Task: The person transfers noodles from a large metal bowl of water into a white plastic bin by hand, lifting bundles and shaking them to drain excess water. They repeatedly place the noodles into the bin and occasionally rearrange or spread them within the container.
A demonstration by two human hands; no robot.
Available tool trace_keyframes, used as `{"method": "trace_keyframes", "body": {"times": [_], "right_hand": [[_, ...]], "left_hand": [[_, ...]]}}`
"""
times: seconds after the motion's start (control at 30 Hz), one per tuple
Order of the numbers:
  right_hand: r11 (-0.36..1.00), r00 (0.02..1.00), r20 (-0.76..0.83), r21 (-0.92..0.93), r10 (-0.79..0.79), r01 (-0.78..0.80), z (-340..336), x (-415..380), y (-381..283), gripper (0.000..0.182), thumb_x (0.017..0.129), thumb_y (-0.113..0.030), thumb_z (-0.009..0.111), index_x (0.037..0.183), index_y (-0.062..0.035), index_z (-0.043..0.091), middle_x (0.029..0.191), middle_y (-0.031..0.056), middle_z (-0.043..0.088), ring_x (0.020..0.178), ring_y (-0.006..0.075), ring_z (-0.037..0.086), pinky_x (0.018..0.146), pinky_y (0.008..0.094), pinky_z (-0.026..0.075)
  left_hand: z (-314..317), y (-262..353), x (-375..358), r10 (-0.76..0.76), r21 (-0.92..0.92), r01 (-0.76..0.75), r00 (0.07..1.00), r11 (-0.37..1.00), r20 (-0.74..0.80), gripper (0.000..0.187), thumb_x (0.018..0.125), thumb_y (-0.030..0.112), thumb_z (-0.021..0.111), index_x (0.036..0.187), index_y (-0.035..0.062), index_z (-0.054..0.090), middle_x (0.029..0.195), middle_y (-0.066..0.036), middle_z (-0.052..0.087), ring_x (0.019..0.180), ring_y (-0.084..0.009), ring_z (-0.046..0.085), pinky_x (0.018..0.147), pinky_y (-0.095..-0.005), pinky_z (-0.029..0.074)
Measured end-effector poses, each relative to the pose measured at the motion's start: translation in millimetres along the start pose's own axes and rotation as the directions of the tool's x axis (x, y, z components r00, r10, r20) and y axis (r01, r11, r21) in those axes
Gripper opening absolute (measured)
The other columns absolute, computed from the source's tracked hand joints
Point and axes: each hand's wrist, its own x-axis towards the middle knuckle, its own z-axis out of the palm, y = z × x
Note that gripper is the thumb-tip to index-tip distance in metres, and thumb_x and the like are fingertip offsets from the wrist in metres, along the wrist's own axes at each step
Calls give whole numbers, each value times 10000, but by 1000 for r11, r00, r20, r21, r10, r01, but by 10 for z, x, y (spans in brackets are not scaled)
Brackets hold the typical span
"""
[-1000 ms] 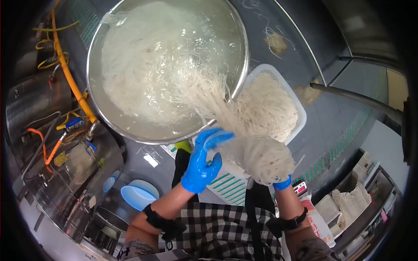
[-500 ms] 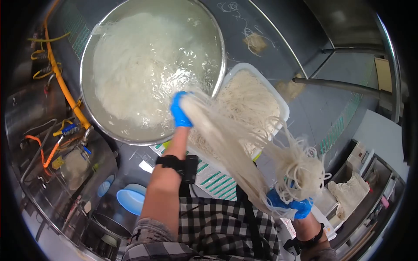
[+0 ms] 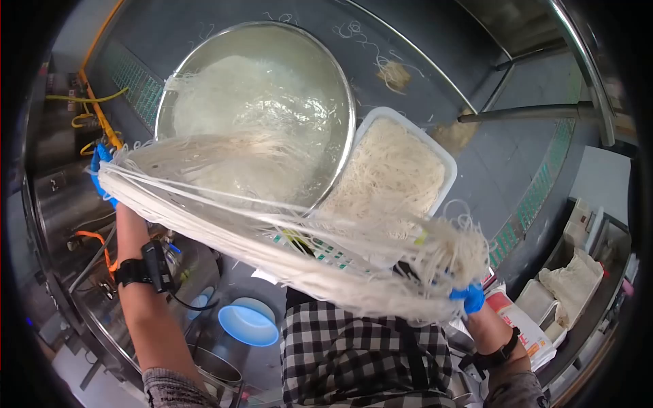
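Observation:
A long bundle of pale noodles [image 3: 272,262] stretches between my two blue-gloved hands, across the front of my body. My left hand [image 3: 103,175], raised at the far left, is closed round one end, with the strands looped over it. At the lower right my right hand [image 3: 469,298] grips the other end, where loose curls of noodle hang around it and hide most of the fingers. Behind the bundle stands a large round metal tub [image 3: 352,115] of water with more noodles in it. To its right is a white rectangular bin [image 3: 445,160] filled with noodles.
Light blue basins [image 3: 248,325] sit on the floor at lower left, near metal equipment with an orange hose [image 3: 102,112]. Stray noodles [image 3: 393,75] lie on the grey floor. A metal rail [image 3: 530,113] and a shelf with trays [image 3: 568,285] are at right.
My left hand has swung from over the tub out to the far left, drawing the noodles long and wide. My right hand keeps its hold at lower right. The view has shifted slightly.

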Motion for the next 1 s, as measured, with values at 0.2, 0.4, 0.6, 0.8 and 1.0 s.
{"method": "trace_keyframes", "body": {"times": [0.2, 0.4, 0.6, 0.8, 1.0], "right_hand": [[875, 967, 121, -413, -222, 253, -742, 372, 100, 185, 734, -73, 540, 913, -25, 537, 853, 61, 564, 767, 175, 549, 727, 288, 447], [986, 949, -280, -126, -141, 109, -894, 1146, -97, 250, 662, -18, 565, 910, -12, 532, 781, 60, 561, 695, 129, 549, 598, 238, 460], [871, 942, -334, -467, -15, -152, -1258, 1901, -323, 228, 632, -138, 610, 812, -7, 564, 724, 64, 564, 639, 132, 531, 547, 258, 439], [454, 953, -218, -885, -211, -101, -1409, 3051, -174, 507, 588, -252, 635, 986, 34, 505, 881, 147, 556, 807, 242, 535, 677, 293, 430], [34, 937, -104, -995, -333, -99, -1430, 3331, 325, 620, 653, -201, 561, 1193, -5, 327, 1100, 199, 457, 1045, 322, 419, 844, 334, 362]], "left_hand": [[-96, -75, -429, -127, -65, 150, 952, 987, 277, 174, 814, 190, 468, 824, 37, 549, 687, -34, 532, 616, -115, 503, 593, -255, 437], [493, 427, -2489, -202, 375, -32, 799, 926, 566, 80, 751, 119, 511, 786, 51, 535, 757, -23, 526, 677, -99, 487, 617, -229, 413], [951, -185, -4429, -391, 306, 244, 553, 920, 736, 237, 603, 120, 681, 790, 37, 562, 715, -103, 561, 661, -232, 549, 618, -307, 432], [1387, -1163, -5321, -248, 289, -29, 432, 957, 867, 329, 614, 90, 615, 932, 58, 536, 864, -126, 545, 821, -307, 499, 744, -377, 385], [1218, -1794, -4701, -320, 521, 39, 827, 852, 462, 504, 708, 179, 584, 1125, -34, 395, 1045, -174, 472, 985, -299, 432, 880, -352, 308]]}}
